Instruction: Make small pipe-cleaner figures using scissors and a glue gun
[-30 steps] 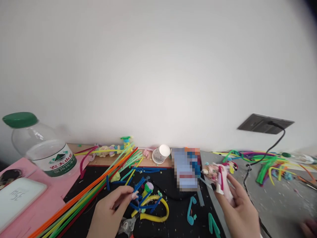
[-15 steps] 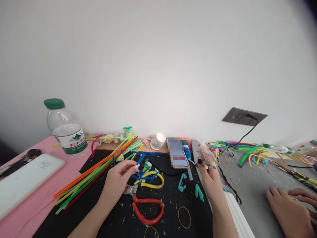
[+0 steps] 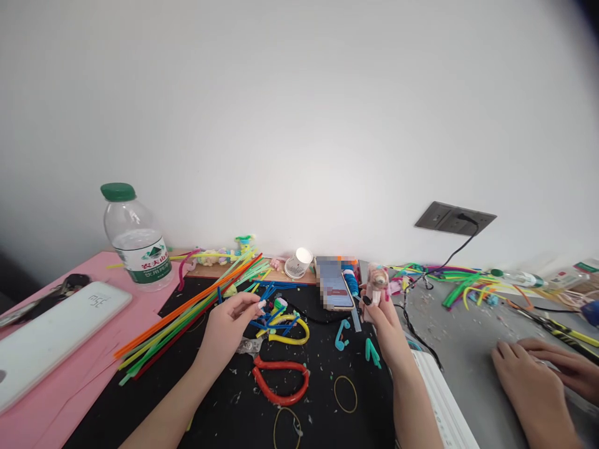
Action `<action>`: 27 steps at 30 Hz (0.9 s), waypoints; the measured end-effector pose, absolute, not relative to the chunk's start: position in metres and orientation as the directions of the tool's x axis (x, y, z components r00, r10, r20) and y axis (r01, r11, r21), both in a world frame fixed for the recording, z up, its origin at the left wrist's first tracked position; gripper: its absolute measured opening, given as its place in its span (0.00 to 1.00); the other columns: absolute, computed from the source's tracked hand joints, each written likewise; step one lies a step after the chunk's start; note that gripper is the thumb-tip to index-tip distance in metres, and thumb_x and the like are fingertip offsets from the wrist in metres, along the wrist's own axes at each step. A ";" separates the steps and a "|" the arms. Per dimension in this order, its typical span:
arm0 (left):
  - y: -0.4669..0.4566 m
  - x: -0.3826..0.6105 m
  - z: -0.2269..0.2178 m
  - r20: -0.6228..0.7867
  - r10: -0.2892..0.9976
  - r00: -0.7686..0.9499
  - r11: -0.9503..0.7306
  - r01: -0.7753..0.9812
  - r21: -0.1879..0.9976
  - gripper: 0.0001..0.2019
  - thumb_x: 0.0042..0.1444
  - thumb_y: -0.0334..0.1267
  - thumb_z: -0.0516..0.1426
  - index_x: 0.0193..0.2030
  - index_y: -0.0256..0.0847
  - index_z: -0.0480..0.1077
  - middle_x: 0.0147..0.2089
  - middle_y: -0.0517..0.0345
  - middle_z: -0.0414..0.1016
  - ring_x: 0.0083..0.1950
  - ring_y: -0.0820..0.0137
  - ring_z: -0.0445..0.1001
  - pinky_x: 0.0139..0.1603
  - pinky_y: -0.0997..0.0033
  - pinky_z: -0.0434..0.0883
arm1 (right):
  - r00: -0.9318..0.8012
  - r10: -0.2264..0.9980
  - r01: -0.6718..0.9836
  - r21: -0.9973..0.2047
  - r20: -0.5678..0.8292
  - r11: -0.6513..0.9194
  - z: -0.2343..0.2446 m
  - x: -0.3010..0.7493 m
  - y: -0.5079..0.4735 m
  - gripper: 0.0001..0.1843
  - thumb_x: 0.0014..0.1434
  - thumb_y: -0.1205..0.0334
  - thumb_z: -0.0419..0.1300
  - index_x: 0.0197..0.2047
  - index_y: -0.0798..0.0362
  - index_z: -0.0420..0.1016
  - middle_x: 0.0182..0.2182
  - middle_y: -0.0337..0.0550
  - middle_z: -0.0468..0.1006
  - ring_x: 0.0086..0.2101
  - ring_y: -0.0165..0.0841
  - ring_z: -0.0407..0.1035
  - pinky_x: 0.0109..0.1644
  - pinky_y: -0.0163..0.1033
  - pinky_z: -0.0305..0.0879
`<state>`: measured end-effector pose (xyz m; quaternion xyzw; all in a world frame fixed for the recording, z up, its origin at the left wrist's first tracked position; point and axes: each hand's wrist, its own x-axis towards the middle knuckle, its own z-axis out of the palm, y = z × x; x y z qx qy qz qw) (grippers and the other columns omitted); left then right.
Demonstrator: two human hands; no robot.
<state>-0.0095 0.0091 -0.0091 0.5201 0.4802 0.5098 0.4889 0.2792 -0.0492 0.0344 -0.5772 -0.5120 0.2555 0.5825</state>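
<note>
Between thumb and fingertips, my left hand (image 3: 228,327) pinches a short blue pipe cleaner (image 3: 268,290). More blue pieces lie just below and to the right of those fingers. My right hand (image 3: 387,324) is wrapped round a pink, speckled tool that looks like a glue gun (image 3: 377,282), held up with its rounded end toward me. Part of its body is hidden by my fingers. Scissors (image 3: 281,399) with a red and a yellow handle lie below my left hand, which partly covers their metal end. To its left runs a bundle of long pipe cleaners (image 3: 168,312).
A phone (image 3: 337,293) leans behind the black mat (image 3: 234,424), near a paper cup (image 3: 298,265). At left stand a water bottle (image 3: 145,249) and a white power bank (image 3: 70,343). A black cable (image 3: 416,333) hangs right of my arm. Another person's hands (image 3: 533,380) rest at right.
My right hand has moved slightly left and turned the pink tool so its end faces me more. The left hand still pinches the blue pipe cleaner. The view has shifted a little.
</note>
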 end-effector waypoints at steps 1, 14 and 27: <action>0.009 -0.009 -0.008 0.062 0.998 0.023 -0.062 0.002 0.998 0.15 0.46 0.48 0.61 0.32 0.38 0.72 0.30 0.54 0.79 0.34 0.60 0.79 0.40 0.60 0.77 | 0.309 0.906 0.291 -0.936 0.290 0.200 0.036 0.278 -0.050 0.22 0.57 0.49 0.58 0.52 0.50 0.69 0.45 0.44 0.76 0.46 0.38 0.70 0.50 0.40 0.66; 0.004 -0.007 -0.001 0.035 0.997 0.073 -0.034 -0.004 0.999 0.13 0.47 0.46 0.61 0.33 0.37 0.76 0.31 0.53 0.81 0.35 0.59 0.81 0.42 0.59 0.78 | 0.155 0.981 0.329 -0.943 0.114 0.057 0.044 0.267 -0.051 0.25 0.48 0.59 0.66 0.49 0.57 0.69 0.39 0.49 0.79 0.34 0.38 0.73 0.37 0.41 0.71; -0.005 0.001 0.002 0.096 0.968 0.231 -0.108 0.037 0.993 0.11 0.53 0.46 0.57 0.36 0.40 0.69 0.33 0.55 0.80 0.36 0.61 0.81 0.43 0.60 0.77 | -0.104 0.995 0.367 -0.929 0.008 0.046 0.029 0.253 -0.052 0.19 0.56 0.54 0.61 0.49 0.55 0.73 0.25 0.38 0.73 0.24 0.29 0.63 0.29 0.34 0.64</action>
